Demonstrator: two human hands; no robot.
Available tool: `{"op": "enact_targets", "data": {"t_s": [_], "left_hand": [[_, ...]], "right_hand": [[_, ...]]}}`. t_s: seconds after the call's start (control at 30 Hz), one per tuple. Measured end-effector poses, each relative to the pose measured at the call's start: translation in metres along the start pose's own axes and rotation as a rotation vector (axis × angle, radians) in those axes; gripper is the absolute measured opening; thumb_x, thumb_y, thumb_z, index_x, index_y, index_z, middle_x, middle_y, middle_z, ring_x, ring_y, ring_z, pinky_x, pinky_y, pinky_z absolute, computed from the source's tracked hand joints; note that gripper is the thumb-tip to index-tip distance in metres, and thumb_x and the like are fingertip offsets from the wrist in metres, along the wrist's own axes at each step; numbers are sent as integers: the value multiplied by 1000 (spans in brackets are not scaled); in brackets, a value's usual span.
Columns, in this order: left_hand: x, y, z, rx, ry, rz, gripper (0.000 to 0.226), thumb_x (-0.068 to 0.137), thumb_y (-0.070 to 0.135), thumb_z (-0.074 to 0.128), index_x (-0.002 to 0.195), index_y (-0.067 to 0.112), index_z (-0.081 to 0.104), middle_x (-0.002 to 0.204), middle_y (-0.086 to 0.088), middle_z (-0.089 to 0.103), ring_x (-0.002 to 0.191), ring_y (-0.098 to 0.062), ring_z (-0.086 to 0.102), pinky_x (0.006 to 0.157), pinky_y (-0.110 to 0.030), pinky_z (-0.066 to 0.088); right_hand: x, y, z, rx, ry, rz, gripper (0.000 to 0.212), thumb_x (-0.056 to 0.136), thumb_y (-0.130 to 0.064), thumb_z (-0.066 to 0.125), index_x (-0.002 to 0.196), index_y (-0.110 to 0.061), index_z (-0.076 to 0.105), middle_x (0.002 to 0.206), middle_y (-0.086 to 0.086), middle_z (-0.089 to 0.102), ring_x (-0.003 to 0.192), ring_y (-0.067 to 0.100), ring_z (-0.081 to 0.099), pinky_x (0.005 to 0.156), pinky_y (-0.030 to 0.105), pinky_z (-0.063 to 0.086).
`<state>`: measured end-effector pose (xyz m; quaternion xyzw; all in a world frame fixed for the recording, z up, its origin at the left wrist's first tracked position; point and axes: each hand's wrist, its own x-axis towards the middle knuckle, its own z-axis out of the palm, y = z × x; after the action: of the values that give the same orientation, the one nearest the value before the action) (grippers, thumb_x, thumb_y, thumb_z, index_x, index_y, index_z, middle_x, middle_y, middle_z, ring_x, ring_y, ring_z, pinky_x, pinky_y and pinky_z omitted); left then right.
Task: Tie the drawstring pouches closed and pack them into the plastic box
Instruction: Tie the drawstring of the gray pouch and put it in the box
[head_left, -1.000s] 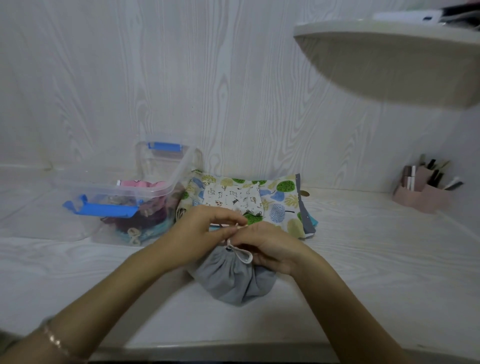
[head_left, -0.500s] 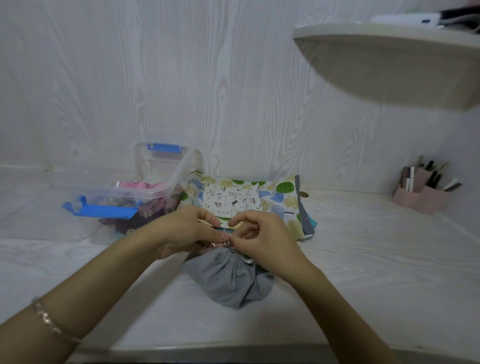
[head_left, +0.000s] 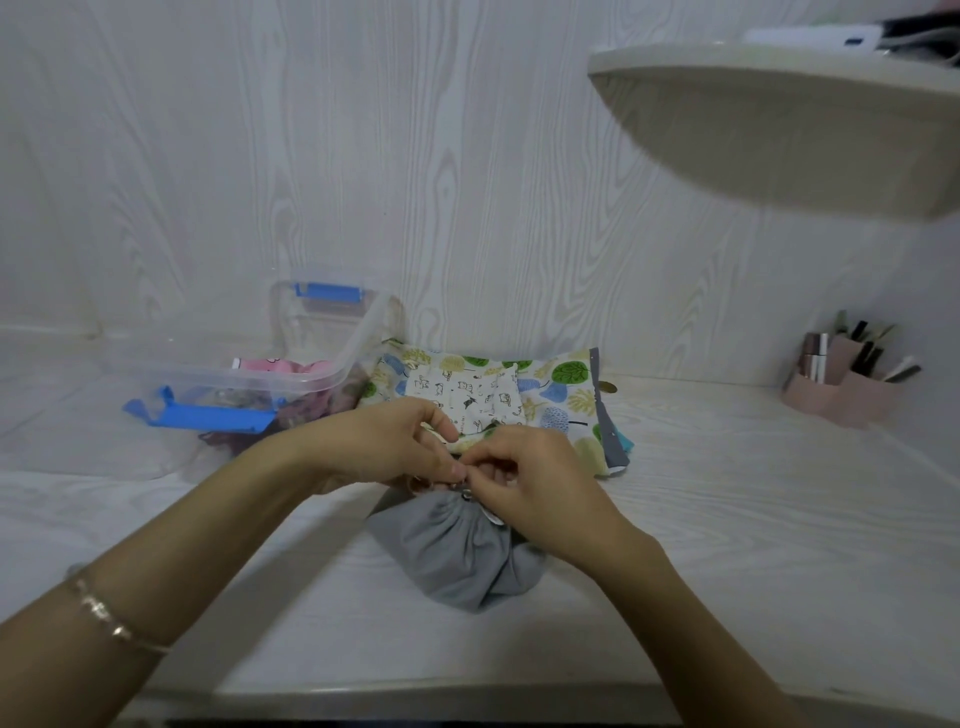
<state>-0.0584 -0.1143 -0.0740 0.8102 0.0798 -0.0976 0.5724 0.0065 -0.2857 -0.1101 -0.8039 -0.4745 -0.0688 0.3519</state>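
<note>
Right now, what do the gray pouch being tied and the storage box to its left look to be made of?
The gray pouch looks like matte woven cloth: it gathers into soft pleats at the neck and shows no shine. The storage box looks like clear, glossy hard plastic: the contents show through its walls and its blue latches look like opaque plastic.

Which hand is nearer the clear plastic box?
Left. The left hand works at the gathered neck of the grey pouch, just right of the plastic box. The right hand sits further right, on the pouch's other side.
</note>
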Motion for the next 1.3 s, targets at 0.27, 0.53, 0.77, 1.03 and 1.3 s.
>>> {"op": "enact_targets", "data": {"t_s": [0.27,0.53,0.77,1.03,1.3], "left_hand": [[-3,3,5,600,202,273,5,81,20,75,85,18,73,73,3,73,68,-6,67,69,-18,54],[-2,-4,15,630,280,372,21,92,24,60,72,26,63,63,12,57,60,0,51,59,-16,37],[2,-17,18,222,193,328,27,96,16,53,73,23,64,71,4,58,69,-6,49,68,-25,38],[3,-26,20,-197,29,174,20,97,14,51,86,7,66,80,-6,63,76,-16,55,73,-27,42],[4,-27,20,-411,12,108,32,96,10,50,113,-14,60,117,-29,63,112,-38,60,103,-42,44]], "right_hand": [[2,5,-1,483,-127,358,12,88,-14,67,85,-7,77,81,12,73,69,13,60,68,26,47],[7,18,-5,1248,-375,627,15,89,-10,56,74,-8,61,55,-6,34,43,1,26,40,14,11],[5,4,-20,808,-273,549,20,93,-12,60,78,-12,74,49,-8,40,45,4,29,41,15,19],[0,-10,-18,282,-62,398,9,86,-21,71,81,-25,77,76,7,74,66,16,64,72,35,55],[-6,-12,-4,215,193,233,6,79,-20,77,84,-23,79,67,-7,63,63,-1,56,56,14,42]]}}
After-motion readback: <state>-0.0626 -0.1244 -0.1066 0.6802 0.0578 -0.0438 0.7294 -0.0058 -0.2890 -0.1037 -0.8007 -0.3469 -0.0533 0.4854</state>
